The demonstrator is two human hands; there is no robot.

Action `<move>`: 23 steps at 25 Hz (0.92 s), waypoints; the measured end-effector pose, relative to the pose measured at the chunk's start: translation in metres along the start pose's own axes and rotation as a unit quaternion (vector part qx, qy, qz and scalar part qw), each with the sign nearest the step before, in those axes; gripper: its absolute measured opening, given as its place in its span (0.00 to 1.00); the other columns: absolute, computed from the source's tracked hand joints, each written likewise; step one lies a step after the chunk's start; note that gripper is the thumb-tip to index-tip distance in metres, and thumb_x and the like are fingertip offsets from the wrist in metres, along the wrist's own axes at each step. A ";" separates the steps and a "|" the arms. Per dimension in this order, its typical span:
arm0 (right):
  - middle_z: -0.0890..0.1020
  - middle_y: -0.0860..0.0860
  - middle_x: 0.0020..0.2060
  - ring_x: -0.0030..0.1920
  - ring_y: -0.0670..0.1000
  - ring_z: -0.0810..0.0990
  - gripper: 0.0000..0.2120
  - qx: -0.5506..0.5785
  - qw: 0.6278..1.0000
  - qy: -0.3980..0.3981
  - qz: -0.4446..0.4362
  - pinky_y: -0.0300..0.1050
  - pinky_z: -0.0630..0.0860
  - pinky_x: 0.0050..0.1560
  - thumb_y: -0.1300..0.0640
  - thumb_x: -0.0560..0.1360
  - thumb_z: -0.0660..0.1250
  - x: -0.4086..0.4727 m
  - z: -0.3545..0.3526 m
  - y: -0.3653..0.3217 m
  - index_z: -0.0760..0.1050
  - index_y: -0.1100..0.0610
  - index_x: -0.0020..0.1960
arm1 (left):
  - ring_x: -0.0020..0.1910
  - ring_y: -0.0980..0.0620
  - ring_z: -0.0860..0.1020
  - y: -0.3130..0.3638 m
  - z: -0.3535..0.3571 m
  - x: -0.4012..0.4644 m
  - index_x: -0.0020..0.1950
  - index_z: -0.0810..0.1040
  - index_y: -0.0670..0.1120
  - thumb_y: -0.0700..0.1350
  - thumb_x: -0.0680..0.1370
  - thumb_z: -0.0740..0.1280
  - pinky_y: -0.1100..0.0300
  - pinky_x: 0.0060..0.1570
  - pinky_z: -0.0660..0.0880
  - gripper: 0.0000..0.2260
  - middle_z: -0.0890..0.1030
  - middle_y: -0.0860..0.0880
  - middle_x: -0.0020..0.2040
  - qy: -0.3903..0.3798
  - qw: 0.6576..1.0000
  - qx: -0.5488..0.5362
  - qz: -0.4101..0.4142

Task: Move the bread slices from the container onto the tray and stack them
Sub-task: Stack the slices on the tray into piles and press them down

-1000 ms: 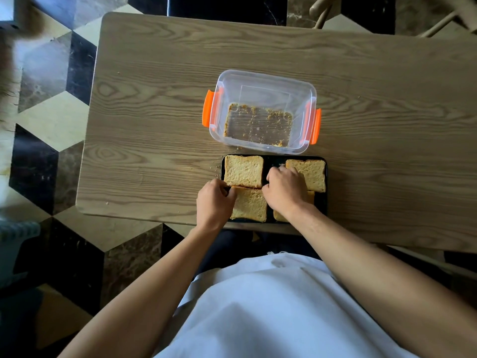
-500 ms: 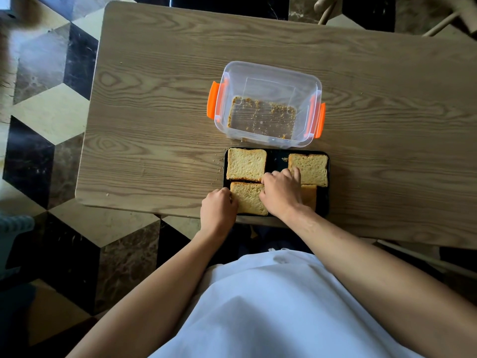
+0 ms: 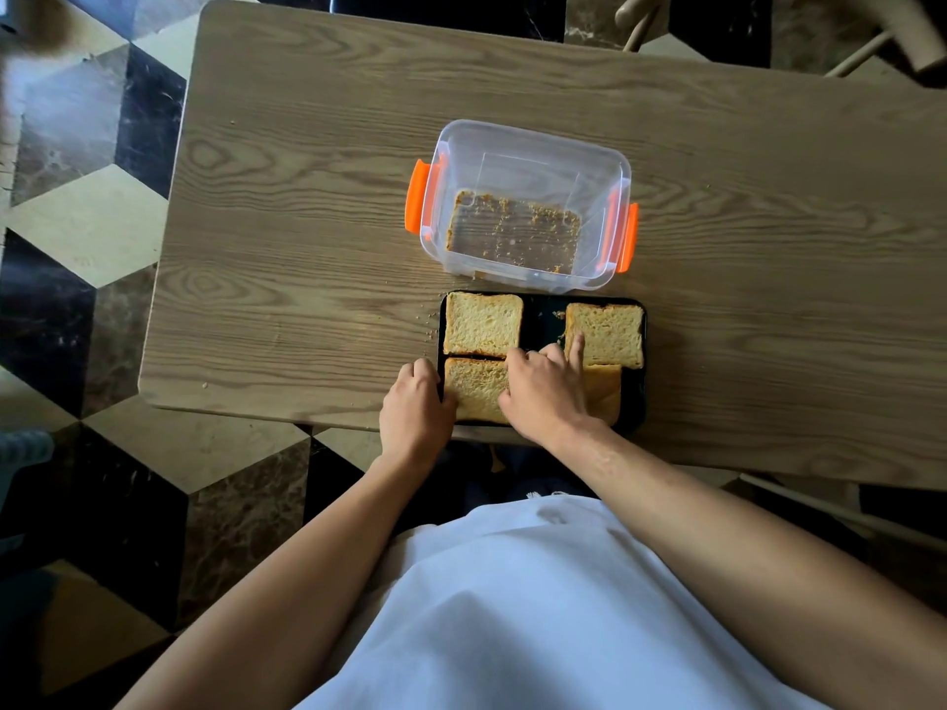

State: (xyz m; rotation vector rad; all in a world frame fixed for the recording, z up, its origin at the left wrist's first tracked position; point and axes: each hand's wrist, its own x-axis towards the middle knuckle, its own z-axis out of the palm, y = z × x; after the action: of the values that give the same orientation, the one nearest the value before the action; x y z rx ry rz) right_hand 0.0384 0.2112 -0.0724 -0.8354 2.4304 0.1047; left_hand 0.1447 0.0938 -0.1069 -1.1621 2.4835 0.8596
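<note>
A black tray [image 3: 634,402] lies at the table's near edge with four bread slices flat on it, side by side. The far-left slice [image 3: 481,325] and far-right slice [image 3: 607,333] are fully visible. My left hand [image 3: 415,409] curls against the left edge of the near-left slice [image 3: 476,392]. My right hand [image 3: 546,392] covers that slice's right edge, thumb on it, with the index finger stretched onto the far-right slice. The near-right slice [image 3: 604,397] is partly hidden under my right hand. The clear container [image 3: 528,146] with orange clips holds only crumbs.
The container stands right behind the tray on the wooden table [image 3: 307,222]. A few crumbs lie on the table left of the tray. A chair [image 3: 871,38] is at the far right. The tiled floor [image 3: 77,197] lies to the left.
The near-left slice, tilted a second ago, now lies square against the far-left slice. My left hand has slid to the tray's left edge. My right index finger has stretched onto the far-right slice.
</note>
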 end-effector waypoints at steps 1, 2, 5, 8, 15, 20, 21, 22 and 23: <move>0.84 0.55 0.50 0.60 0.59 0.76 0.15 -0.002 1.000 -0.004 -0.009 0.72 0.45 0.75 0.51 0.74 0.65 -0.001 0.000 -0.002 0.75 0.57 0.58 | 0.50 0.37 0.79 0.000 0.001 0.000 0.51 0.74 0.42 0.49 0.78 0.66 0.48 0.45 0.75 0.10 0.79 0.42 0.52 0.002 1.000 -0.001 0.000; 0.83 0.55 0.51 0.60 0.59 0.76 0.15 -0.001 1.000 -0.008 -0.015 0.72 0.44 0.75 0.51 0.74 0.65 -0.001 0.000 -0.004 0.75 0.57 0.57 | 0.50 0.36 0.79 0.000 0.001 0.000 0.51 0.74 0.42 0.50 0.79 0.65 0.48 0.45 0.75 0.11 0.80 0.42 0.52 0.003 1.000 -0.003 -0.001; 0.82 0.56 0.51 0.59 0.60 0.75 0.12 0.009 1.000 -0.010 -0.024 0.72 0.44 0.75 0.51 0.74 0.65 -0.002 0.001 -0.007 0.77 0.57 0.54 | 0.52 0.37 0.78 -0.001 0.001 0.001 0.52 0.74 0.41 0.49 0.79 0.65 0.48 0.47 0.75 0.11 0.80 0.41 0.53 -0.003 1.000 0.000 -0.004; 0.82 0.55 0.49 0.59 0.59 0.76 0.11 0.023 0.999 0.007 -0.024 0.71 0.44 0.75 0.50 0.73 0.66 -0.003 0.003 -0.002 0.78 0.56 0.51 | 0.56 0.38 0.76 0.003 -0.003 0.001 0.56 0.76 0.40 0.47 0.76 0.67 0.47 0.55 0.74 0.12 0.79 0.40 0.54 0.014 0.999 0.026 0.022; 0.76 0.55 0.57 0.57 0.57 0.75 0.12 0.246 0.955 0.125 0.106 0.50 0.75 0.58 0.57 0.74 0.70 -0.018 0.006 0.064 0.78 0.58 0.57 | 0.52 0.42 0.80 0.073 0.005 0.007 0.59 0.80 0.41 0.42 0.77 0.66 0.56 0.49 0.73 0.13 0.83 0.42 0.53 -0.063 0.986 -0.093 0.126; 0.73 0.60 0.63 0.62 0.59 0.74 0.20 0.311 0.917 0.128 0.213 0.42 0.68 0.56 0.64 0.75 0.68 -0.018 0.003 0.116 0.74 0.63 0.66 | 0.53 0.43 0.83 0.135 0.019 0.031 0.64 0.81 0.45 0.42 0.75 0.67 0.56 0.50 0.79 0.17 0.85 0.45 0.56 -0.126 0.985 -0.070 0.100; 0.74 0.60 0.63 0.62 0.60 0.74 0.20 0.312 0.918 0.126 0.210 0.42 0.67 0.56 0.66 0.75 0.67 -0.016 0.003 0.121 0.74 0.64 0.66 | 0.53 0.43 0.83 0.143 0.021 0.037 0.65 0.80 0.46 0.42 0.75 0.68 0.54 0.51 0.80 0.18 0.85 0.46 0.57 -0.134 0.985 -0.067 0.089; 0.75 0.61 0.62 0.62 0.60 0.74 0.20 0.313 0.919 0.123 0.206 0.42 0.66 0.55 0.68 0.74 0.67 -0.016 0.004 0.126 0.75 0.64 0.66 | 0.53 0.43 0.84 0.147 0.023 0.042 0.66 0.79 0.46 0.41 0.74 0.69 0.51 0.52 0.81 0.19 0.84 0.46 0.58 -0.142 0.984 -0.069 0.077; 0.75 0.61 0.62 0.61 0.61 0.74 0.21 0.310 0.922 0.120 0.197 0.42 0.66 0.54 0.70 0.73 0.66 -0.016 0.005 0.132 0.75 0.63 0.66 | 0.53 0.42 0.84 0.151 0.026 0.046 0.66 0.78 0.46 0.41 0.74 0.70 0.47 0.52 0.82 0.20 0.84 0.45 0.58 -0.145 0.985 -0.071 0.065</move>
State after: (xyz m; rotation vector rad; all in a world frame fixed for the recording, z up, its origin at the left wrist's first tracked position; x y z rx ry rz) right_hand -0.0264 0.3269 -0.0822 -0.0723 2.5833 -0.6218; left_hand -0.0010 0.1581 -0.0883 -0.8505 2.3077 1.1684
